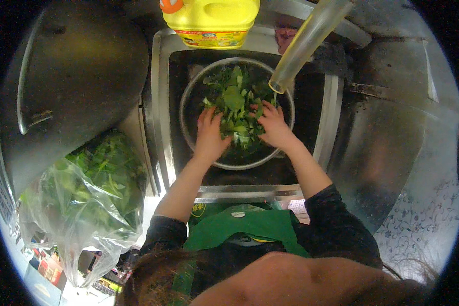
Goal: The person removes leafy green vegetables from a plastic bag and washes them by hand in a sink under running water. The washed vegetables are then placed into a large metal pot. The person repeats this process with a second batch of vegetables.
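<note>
A round metal basin stands inside the sink, with loose green leafy vegetables heaped in its middle. My left hand reaches over the basin's near left side, its thumb and fingers apart against the leaves. On the opposite side of the heap, my right hand rests with fingers spread among the leaves. Some fingertips are partly hidden by greens. Above my right hand hangs a clear yellowish hose, and a thin trickle of water falls from its end into the basin.
A yellow jug with an orange cap stands on the far edge of the metal sink. Beside it lies a pinkish cloth. At left, a clear plastic bag holds more leafy greens below a curved metal panel.
</note>
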`<action>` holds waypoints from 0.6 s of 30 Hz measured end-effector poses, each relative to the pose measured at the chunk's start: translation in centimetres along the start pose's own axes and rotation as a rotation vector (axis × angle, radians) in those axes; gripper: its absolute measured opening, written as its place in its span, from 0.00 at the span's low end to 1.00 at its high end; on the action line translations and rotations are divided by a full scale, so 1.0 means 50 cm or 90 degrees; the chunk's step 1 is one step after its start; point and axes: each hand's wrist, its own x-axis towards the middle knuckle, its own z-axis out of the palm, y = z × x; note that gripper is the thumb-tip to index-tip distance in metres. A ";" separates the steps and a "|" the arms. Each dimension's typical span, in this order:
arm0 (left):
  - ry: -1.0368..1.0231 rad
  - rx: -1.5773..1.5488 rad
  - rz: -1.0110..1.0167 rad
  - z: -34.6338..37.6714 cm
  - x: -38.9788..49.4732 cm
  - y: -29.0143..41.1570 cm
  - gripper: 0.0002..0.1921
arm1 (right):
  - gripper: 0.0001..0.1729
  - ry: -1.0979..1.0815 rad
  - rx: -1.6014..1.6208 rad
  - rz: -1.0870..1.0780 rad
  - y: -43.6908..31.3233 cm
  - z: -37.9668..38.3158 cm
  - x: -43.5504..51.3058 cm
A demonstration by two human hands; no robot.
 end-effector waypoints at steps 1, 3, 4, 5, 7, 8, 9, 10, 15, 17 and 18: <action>-0.030 0.104 -0.003 0.018 -0.004 0.000 0.59 | 0.49 -0.038 0.015 0.037 -0.009 0.019 0.001; -0.200 0.200 -0.077 0.080 -0.010 0.007 0.62 | 0.59 -0.087 0.008 0.106 -0.030 0.081 0.004; -0.225 0.237 -0.097 0.117 -0.005 0.004 0.60 | 0.60 -0.144 -0.012 0.113 -0.022 0.116 0.018; -0.244 0.276 -0.111 0.150 0.004 -0.005 0.58 | 0.58 -0.166 -0.002 0.168 -0.011 0.158 0.032; -0.185 0.323 -0.121 0.203 0.036 -0.032 0.48 | 0.52 -0.113 -0.019 0.188 0.016 0.247 0.064; -0.203 0.284 -0.134 0.218 0.052 -0.043 0.46 | 0.47 -0.098 -0.111 0.143 0.031 0.285 0.079; -0.231 0.257 -0.157 0.228 0.061 -0.048 0.45 | 0.42 -0.064 -0.124 0.121 0.042 0.312 0.093; -0.244 0.245 -0.154 0.227 0.066 -0.050 0.45 | 0.33 -0.075 -0.079 0.140 0.049 0.326 0.103; -0.245 0.114 -0.149 0.115 0.049 -0.036 0.42 | 0.48 -0.053 0.199 0.046 0.085 0.161 0.069; -0.182 0.021 -0.116 0.056 0.047 -0.053 0.37 | 0.50 -0.143 0.371 0.142 0.116 0.049 0.058; -0.145 -0.026 -0.142 0.033 0.057 -0.067 0.35 | 0.50 -0.188 0.368 0.207 0.136 0.004 0.060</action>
